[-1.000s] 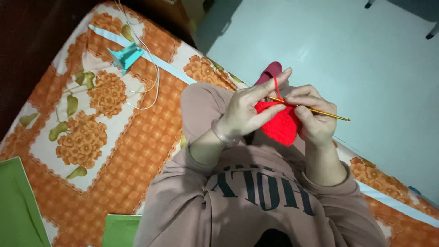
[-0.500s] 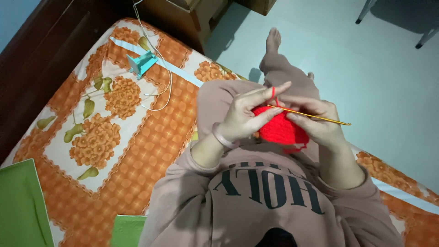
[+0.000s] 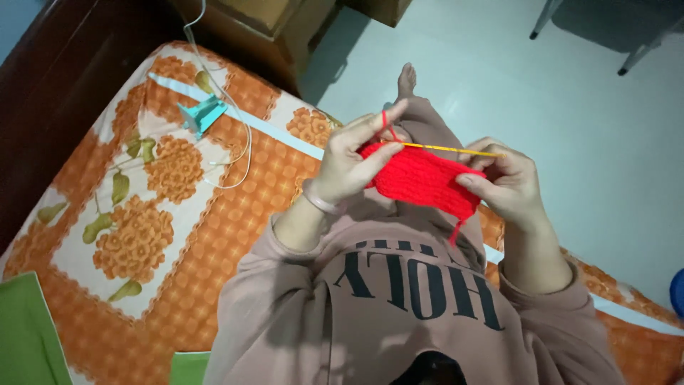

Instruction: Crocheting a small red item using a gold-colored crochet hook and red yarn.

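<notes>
Two hands are working a red crocheted piece (image 3: pixel 422 180) held up over the lap of a person sitting on the edge of an orange flowered mattress (image 3: pixel 178 235). Since a moment ago the piece is showing wider and flatter, spread out between the hands rather than bunched, so the work is being stretched open along its top row. The left hand (image 3: pixel 353 160) is pinching the fabric's left end, with red yarn (image 3: pixel 385 121) running up over a finger. The right hand (image 3: pixel 509 182) is closing on the right end and gripping a thin yellow hook (image 3: pixel 449 149) lying along the upper edge. A teal stand (image 3: pixel 203 114) and white cable (image 3: pixel 235 150) are lying near the mattress's far corner.
</notes>
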